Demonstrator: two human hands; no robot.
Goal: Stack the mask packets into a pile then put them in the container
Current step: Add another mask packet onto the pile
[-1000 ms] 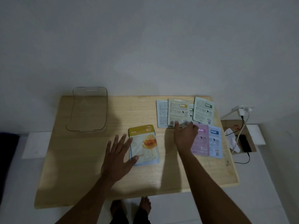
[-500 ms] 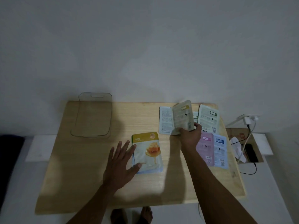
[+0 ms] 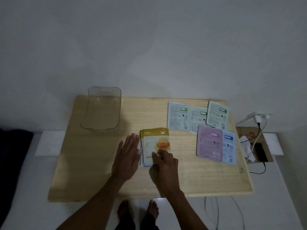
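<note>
The left hand (image 3: 127,156) lies flat, fingers spread, against the left edge of the small pile (image 3: 153,146). The right hand (image 3: 163,162) pinches the honey packet (image 3: 157,141) on top; packets beneath show only as edges. Five loose packets (image 3: 210,141) lie right; one clear container (image 3: 102,108) stands far-left.

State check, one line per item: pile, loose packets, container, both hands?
pile: honey packet on top, face up, edges uneven
loose packets: five, face down, overlapping, far right
container: clear, nothing inside
left hand: open, flat against pile's left edge
right hand: fingers on pile's near end
</note>
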